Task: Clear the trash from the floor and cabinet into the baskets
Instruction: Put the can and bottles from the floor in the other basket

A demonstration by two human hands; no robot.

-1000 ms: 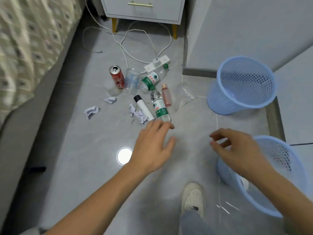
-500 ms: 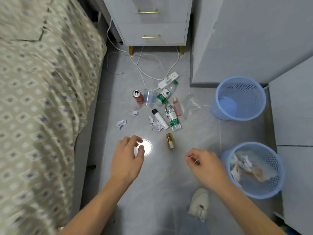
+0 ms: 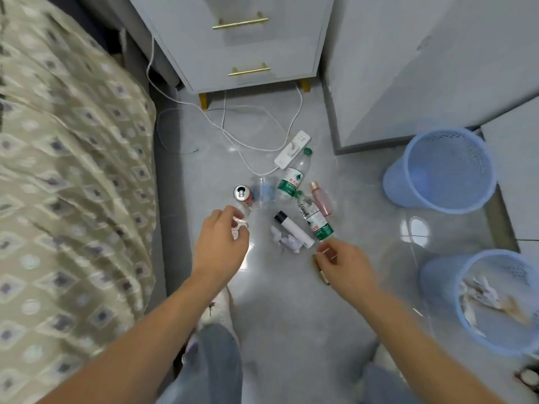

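Left grip [image 3: 221,243]: I am seeing its fingers curling loosely over a small crumpled white scrap [image 3: 239,227]; the blur is keeping me from telling whether they are pinching it.
Right grip [image 3: 342,265]: I am seeing thumb and forefinger curling together above the floor [image 3: 291,301]; whether anything is sitting between them I cannot tell.
Under the right grip: a small dark, gold-tipped tube [image 3: 320,272] is lying on the floor, partly hidden by the fingers.
Between the grips: crumpled paper [image 3: 287,240] is lying against a white tube with a black cap [image 3: 294,230].
Further out: two green-labelled bottles, one near [image 3: 315,218] and one far [image 3: 293,177], a pink bottle [image 3: 320,198], a clear cup [image 3: 262,188] and a can [image 3: 243,195] are sitting together on the floor.
Baskets: the near basket [image 3: 437,287] at my right is holding paper scraps; the far basket [image 3: 443,170] is standing behind it.
Surroundings: a power strip [image 3: 291,153] is lying before the cabinet [image 3: 242,45]; the bed [image 3: 67,170] is running along my left.
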